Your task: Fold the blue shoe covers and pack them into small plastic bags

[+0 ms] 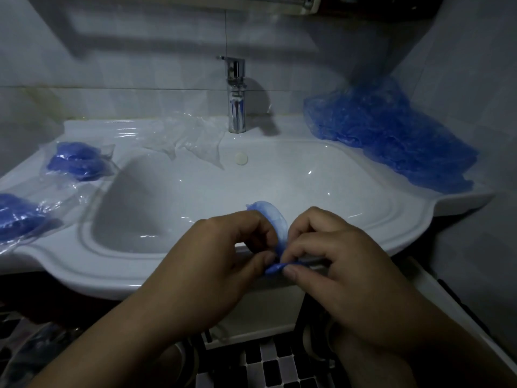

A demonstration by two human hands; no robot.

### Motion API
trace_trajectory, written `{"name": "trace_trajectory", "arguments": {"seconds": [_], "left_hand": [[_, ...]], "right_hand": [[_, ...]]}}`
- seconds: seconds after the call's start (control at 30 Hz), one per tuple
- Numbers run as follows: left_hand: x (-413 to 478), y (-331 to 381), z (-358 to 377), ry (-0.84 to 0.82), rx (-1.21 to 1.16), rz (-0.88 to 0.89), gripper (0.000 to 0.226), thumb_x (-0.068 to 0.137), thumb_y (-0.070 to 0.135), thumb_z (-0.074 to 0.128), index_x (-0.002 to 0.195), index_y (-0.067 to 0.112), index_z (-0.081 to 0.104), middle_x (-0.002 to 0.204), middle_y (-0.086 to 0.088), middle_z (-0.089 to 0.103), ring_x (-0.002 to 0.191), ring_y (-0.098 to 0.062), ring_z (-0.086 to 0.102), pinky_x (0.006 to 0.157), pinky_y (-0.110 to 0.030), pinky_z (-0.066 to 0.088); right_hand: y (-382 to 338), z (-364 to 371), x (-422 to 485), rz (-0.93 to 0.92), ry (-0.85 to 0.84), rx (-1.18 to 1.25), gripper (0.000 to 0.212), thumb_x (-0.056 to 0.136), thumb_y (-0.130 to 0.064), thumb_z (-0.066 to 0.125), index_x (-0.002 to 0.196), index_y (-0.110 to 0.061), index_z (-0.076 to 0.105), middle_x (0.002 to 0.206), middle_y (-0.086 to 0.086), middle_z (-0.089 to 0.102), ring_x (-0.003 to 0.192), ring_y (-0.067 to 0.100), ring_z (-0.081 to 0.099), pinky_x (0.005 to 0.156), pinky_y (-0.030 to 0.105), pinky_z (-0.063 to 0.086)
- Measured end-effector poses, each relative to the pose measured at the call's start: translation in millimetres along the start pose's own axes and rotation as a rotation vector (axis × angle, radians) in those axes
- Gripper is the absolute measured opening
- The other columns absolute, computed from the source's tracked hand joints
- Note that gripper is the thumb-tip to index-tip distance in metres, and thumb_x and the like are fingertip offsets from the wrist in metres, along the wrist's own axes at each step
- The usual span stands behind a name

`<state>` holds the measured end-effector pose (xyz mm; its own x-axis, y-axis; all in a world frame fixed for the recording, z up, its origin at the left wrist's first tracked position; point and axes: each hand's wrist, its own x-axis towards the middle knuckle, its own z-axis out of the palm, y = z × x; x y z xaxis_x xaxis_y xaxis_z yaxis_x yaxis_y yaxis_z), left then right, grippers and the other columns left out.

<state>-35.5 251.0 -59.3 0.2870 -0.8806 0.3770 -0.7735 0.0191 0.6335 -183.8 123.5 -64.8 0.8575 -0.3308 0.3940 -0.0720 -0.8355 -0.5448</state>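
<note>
A bunched shoe cover (275, 221) is held above the sink's (112, 266) front rim, pinched between the curled fingers of the left hand (223, 256) and right hand (338, 273). A pile (391, 141) of loose covers lies right rear, filled bags (78, 163) lie left, and empty bags (190, 138) lie beside the tap (236, 93).

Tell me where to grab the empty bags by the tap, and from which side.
Pinch the corner drooping into the basin, coming from the front. The bags lie flat on the rim, so that free corner is where a thumb gets under; the tap stands close on their right.
</note>
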Motion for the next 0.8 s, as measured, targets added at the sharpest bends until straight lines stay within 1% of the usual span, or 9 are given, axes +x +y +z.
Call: {"name": "trace_trajectory", "arguments": {"seconds": [0.07,0.17,0.27,0.33,0.4,0.47,0.57,0.67,0.8], "left_hand": [[-1,1,-2,-0.022,-0.021,0.019,0.008,0.081,0.021,0.062,0.084,0.028,0.065,0.084,0.015,0.069,0.084,-0.005,0.066,0.075,-0.027,0.050],[0,2,-3,-0.025,-0.036,0.010,0.012,0.085,0.023,0.055,0.087,0.027,0.066,0.087,0.015,0.069,0.087,-0.005,0.066,0.076,-0.025,0.049],[0,3,-2,0.022,-0.087,-0.002,0.014,0.093,0.027,0.051,0.092,0.027,0.064,0.086,0.013,0.069,0.081,-0.006,0.066,0.066,-0.017,0.047],[1,4,0,0.046,-0.109,-0.048,0.006,0.094,0.027,0.058,0.095,0.032,0.060,0.088,0.014,0.067,0.079,-0.003,0.067,0.061,-0.014,0.047],[2,1,4,0.059,-0.074,-0.091,0.018,0.085,0.023,0.069,0.092,0.035,0.058,0.089,0.016,0.067,0.081,0.000,0.067,0.062,-0.016,0.051],[4,0,8,0.076,-0.009,-0.117,0.020,0.080,0.019,0.075,0.083,0.034,0.061,0.082,0.017,0.068,0.079,0.002,0.067,0.064,-0.015,0.050],[6,-1,11,0.074,0.060,-0.125,0.019,0.078,0.015,0.076,0.072,0.031,0.068,0.077,0.015,0.067,0.075,-0.002,0.065,0.066,-0.020,0.049],[7,0,12,0.081,0.138,-0.083,0.011,0.080,0.023,0.073,0.075,0.032,0.072,0.079,0.013,0.066,0.075,-0.003,0.062,0.069,-0.026,0.049],[6,-4,8,0.032,0.210,-0.012,0.018,0.079,0.035,0.057,0.082,0.034,0.074,0.090,0.018,0.064,0.084,-0.003,0.059,0.073,-0.023,0.047]], "right_hand": [[-2,-2,0,-0.010,-0.024,0.027,0.005,0.082,-0.027,0.063,0.077,-0.030,0.064,0.086,-0.013,0.057,0.090,0.010,0.058,0.075,0.025,0.046],[-4,1,2,0.046,0.021,0.036,0.004,0.082,-0.027,0.064,0.079,-0.030,0.065,0.078,-0.013,0.060,0.079,0.009,0.058,0.066,0.015,0.042],[-4,4,4,0.140,0.082,0.118,0.011,0.082,-0.020,0.072,0.083,-0.030,0.067,0.076,-0.009,0.063,0.072,0.008,0.060,0.062,0.012,0.044],[-5,5,5,0.176,0.096,0.156,0.013,0.081,-0.017,0.073,0.081,-0.028,0.065,0.074,-0.006,0.063,0.068,0.007,0.061,0.059,0.012,0.046],[-5,7,7,0.203,0.116,0.141,0.013,0.080,-0.019,0.074,0.080,-0.027,0.063,0.071,-0.006,0.062,0.064,0.005,0.060,0.057,0.012,0.045],[-5,11,8,0.234,0.154,0.090,0.015,0.078,-0.023,0.077,0.081,-0.027,0.062,0.069,-0.006,0.059,0.063,0.003,0.057,0.056,0.012,0.045],[-4,13,9,0.187,0.196,-0.034,0.018,0.075,-0.026,0.080,0.077,-0.029,0.063,0.076,-0.012,0.056,0.068,0.005,0.057,0.059,0.015,0.047],[0,11,6,0.112,0.116,-0.028,0.010,0.076,-0.032,0.078,0.078,-0.028,0.070,0.083,-0.012,0.057,0.076,0.007,0.060,0.067,0.025,0.052],[4,4,4,0.089,0.000,-0.068,0.027,0.068,-0.048,0.071,0.089,-0.031,0.071,0.087,-0.014,0.059,0.084,0.004,0.059,0.073,0.031,0.051]]}}
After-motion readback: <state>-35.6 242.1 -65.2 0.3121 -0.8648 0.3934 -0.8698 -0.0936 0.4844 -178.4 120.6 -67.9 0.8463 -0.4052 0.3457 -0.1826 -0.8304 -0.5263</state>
